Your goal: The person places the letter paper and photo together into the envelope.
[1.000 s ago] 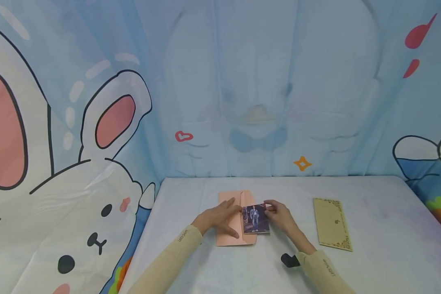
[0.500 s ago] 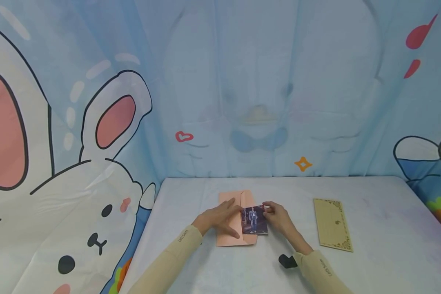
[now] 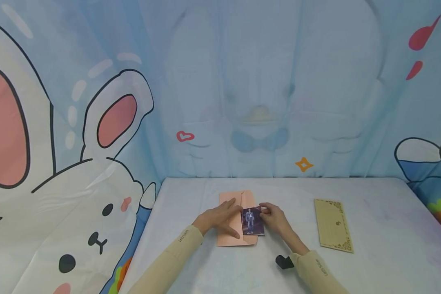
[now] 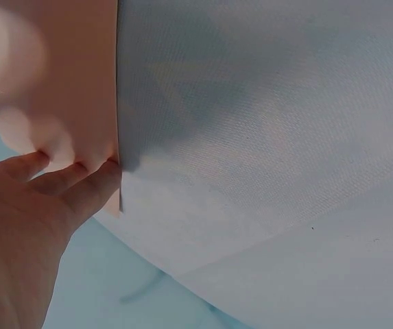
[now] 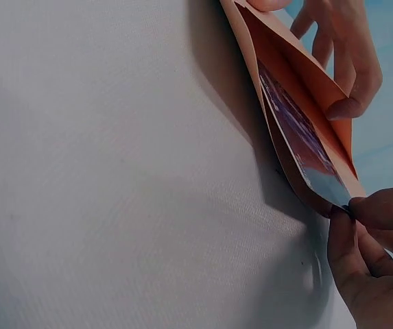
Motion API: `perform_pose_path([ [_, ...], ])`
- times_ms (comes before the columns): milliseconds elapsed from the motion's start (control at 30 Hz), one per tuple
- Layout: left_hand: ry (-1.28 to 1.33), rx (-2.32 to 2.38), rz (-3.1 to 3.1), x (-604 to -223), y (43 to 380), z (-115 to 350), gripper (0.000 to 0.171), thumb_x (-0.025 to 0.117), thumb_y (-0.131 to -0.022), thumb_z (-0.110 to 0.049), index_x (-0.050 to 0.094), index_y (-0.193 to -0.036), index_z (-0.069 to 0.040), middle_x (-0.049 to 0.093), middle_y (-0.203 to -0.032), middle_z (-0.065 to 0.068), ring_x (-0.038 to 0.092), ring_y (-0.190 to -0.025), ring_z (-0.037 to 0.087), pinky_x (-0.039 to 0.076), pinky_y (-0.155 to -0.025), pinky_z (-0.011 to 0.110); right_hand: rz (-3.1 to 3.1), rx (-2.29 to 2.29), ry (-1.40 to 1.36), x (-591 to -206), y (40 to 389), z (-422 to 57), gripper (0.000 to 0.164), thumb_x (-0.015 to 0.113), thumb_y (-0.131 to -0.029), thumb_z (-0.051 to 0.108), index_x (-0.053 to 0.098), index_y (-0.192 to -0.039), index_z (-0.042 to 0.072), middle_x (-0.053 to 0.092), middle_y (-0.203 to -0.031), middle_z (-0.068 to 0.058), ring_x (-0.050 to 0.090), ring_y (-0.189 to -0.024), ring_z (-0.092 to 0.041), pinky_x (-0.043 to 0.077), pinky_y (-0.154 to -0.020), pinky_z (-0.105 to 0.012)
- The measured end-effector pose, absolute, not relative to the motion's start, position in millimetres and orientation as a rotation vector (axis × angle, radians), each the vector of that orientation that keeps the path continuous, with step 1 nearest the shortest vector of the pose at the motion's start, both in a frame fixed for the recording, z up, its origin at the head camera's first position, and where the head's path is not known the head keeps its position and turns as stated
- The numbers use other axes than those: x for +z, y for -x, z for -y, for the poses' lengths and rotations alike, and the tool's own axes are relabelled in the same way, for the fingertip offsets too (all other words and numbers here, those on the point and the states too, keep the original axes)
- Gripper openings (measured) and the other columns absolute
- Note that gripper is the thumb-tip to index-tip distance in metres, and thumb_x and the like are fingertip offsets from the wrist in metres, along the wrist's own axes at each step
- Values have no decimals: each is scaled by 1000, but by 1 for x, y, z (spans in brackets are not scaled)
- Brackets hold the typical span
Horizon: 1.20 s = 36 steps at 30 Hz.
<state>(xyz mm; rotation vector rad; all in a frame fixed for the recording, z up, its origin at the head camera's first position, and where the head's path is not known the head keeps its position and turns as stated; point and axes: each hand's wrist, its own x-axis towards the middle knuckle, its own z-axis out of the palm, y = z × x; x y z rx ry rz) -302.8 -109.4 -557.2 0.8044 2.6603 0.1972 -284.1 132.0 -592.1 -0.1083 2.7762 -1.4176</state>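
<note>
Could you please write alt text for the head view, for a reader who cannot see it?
A person's right-hand grip pinches a photo partly inside a peach envelope, while the left-hand grip rests on the envelope. A flat tan piece with ornate edges lies farther right on the white table, before a cartoon backdrop.

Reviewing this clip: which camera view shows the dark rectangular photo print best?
The head view: the dark rectangular photo print faces the camera there, with its standing figure easy to make out. The right wrist view shows it slanted, in the mouth of the peach paper envelope; the left wrist view shows none of it.
</note>
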Motion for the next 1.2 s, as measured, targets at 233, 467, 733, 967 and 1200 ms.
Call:
perform_pose_path([
  [233, -813, 200, -2663, -557, 302, 110, 97, 73, -73, -75, 30, -152, -41, 9, -171, 5, 21, -155, 32, 37, -114, 56, -2771, -1402, 113, -593, 282, -127, 40, 62, -93, 1, 58, -132, -7, 71, -102, -20, 70, -92, -30, 57, -82, -44],
  [467, -812, 199, -2656, -557, 301, 111, 96, 73, -73, -74, 30, -152, -41, 9, -171, 5, 21, -155, 32, 38, -114, 56, -2746, -1400, 125, -591, 282, -122, 41, 62, -93, 1, 57, -132, -8, 70, -101, -18, 68, -89, -25, 57, -78, -41],
  [733, -817, 177, -2658, -553, 299, 111, 96, 73, -75, -73, 29, -154, -40, 8, -171, 6, 21, -155, 33, 39, -113, 57, -2730, -1389, 91, -591, 284, -115, 42, 63, -92, 1, 56, -133, -7, 71, -102, -18, 68, -88, -23, 57, -77, -38],
  [967, -811, 181, -2655, -551, 299, 110, 95, 73, -76, -72, 30, -154, -39, 8, -171, 7, 21, -155, 34, 39, -112, 57, -2730, -1380, 72, -590, 285, -108, 43, 63, -93, 2, 56, -134, -6, 70, -102, -16, 67, -88, -22, 57, -75, -34],
  [1200, -824, 158, -2662, -553, 300, 110, 94, 72, -75, -74, 30, -152, -40, 9, -171, 5, 22, -155, 33, 43, -109, 57, -2718, -1377, 68, -589, 286, -103, 41, 63, -93, 1, 57, -134, -4, 69, -103, -15, 66, -89, -21, 56, -73, -32],
])
